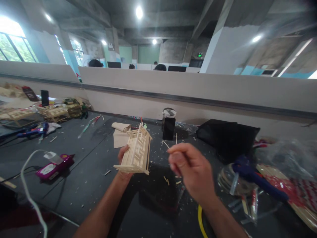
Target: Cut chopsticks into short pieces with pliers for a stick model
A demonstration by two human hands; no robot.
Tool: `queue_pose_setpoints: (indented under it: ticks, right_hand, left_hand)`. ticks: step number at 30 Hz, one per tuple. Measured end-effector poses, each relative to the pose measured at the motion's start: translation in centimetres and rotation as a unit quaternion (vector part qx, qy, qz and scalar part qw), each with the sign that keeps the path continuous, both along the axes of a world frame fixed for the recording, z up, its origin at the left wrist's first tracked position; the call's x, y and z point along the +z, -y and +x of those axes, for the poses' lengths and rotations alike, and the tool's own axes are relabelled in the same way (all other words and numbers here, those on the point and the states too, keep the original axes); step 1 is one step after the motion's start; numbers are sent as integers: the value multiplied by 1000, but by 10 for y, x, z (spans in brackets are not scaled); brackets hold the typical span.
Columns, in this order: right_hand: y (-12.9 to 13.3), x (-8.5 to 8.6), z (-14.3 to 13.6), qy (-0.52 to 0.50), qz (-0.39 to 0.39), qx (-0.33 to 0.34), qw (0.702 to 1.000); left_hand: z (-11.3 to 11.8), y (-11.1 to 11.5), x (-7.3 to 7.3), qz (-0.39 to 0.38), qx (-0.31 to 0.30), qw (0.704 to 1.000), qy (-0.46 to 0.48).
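Note:
My left hand holds up a small model made of pale wooden sticks, gripping it from its left side and below. The model has a slatted flat part and a lattice side panel, and it is tilted. Most of my left fingers are hidden behind it. To the right of the model, my right hand is closed in a pinch. A thin wooden stick juts from its fingertips toward the upper left, apart from the model. Short stick offcuts lie on the dark table below.
A phone leans on a clear container behind the model, beside brown paper. At right are a blue glue gun, a black bag and packaged sticks. At left sit a purple power strip with a white cable and other stick models.

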State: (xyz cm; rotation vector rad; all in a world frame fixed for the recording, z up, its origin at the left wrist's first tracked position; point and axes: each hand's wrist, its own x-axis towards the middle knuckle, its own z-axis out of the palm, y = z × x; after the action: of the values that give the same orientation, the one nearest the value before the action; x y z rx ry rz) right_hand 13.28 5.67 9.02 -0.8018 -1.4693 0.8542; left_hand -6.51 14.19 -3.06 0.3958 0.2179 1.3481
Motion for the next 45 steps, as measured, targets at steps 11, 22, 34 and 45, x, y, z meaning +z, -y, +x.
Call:
queue_pose_setpoints:
  ticks: [11, 22, 34, 45]
  right_hand:
    - [-16, -26, -35, 217, -39, 44, 975]
    - [-15, 26, 3, -239, -84, 68, 965]
    - [-66, -26, -10, -7, -60, -65, 996]
    - [-53, -32, -23, 185, 4, 27, 982]
  left_hand:
    - [6, 2, 4, -8, 18, 1000, -23]
    - [1, 4, 4, -17, -10, 1000, -19]
    - [-1, 6, 7, -19, -38, 999, -34]
    - [1, 3, 5, -42, 7, 997, -62]
